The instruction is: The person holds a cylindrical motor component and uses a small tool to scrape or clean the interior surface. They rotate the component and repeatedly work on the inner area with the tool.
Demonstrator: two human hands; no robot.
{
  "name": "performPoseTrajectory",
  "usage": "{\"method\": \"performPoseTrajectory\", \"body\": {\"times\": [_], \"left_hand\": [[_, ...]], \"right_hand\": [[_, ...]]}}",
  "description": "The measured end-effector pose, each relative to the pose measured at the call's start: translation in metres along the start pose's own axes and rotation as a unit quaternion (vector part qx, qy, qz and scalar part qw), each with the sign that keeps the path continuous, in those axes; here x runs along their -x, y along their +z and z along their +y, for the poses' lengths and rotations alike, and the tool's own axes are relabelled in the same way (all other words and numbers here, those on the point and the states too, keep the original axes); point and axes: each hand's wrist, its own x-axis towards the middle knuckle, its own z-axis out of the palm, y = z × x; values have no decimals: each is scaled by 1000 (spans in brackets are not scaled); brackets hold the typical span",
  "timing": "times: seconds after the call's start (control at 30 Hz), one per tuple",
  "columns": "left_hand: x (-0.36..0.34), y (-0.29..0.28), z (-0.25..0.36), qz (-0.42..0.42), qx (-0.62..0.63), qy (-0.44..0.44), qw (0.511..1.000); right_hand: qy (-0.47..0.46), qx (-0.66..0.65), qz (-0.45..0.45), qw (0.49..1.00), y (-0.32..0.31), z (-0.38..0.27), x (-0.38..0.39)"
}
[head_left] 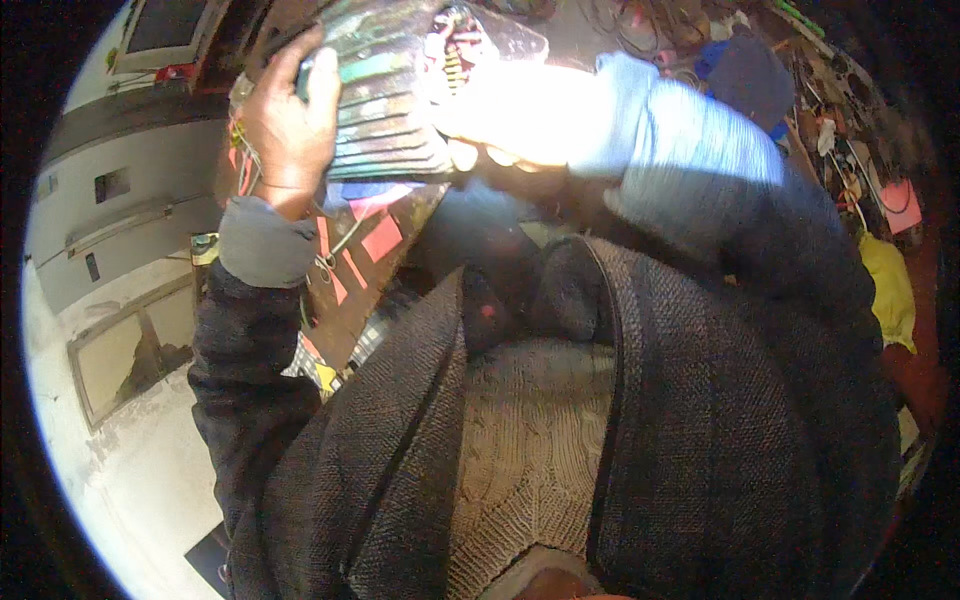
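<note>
My left hand (290, 130) is wrapped round the left end of a finned metal casing (380, 125), with the thumb lying along its ribs. The casing looks like an electric motor housing, dark and dirty with worn green paint. At its right end an opening shows reddish wires and coppery windings (455, 60). Against that end is my right hand (510, 115), largely washed out by a bright light. Its fingertips curl in near the casing's lower right edge. Whatever they hold is lost in the glare.
Below the casing, a brown tabletop (350, 315) carries pink strips (382, 240) and thin wires. Tangled cords and tools crowd the far right, with a yellow bag (888, 290) and a pink sheet (901, 206). A grey panelled wall (130, 200) stands at left.
</note>
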Motion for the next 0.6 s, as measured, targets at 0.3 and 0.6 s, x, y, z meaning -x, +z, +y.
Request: {"method": "performPoseTrajectory", "body": {"times": [0.3,0.6], "left_hand": [[-3,-5,9,-15,-24,2,1000],[-4,-9,7,-40,4,24,999]], "right_hand": [[-34,204,34,978,-13,-6,-8],[519,-465,111,708,-84,74,-27]]}}
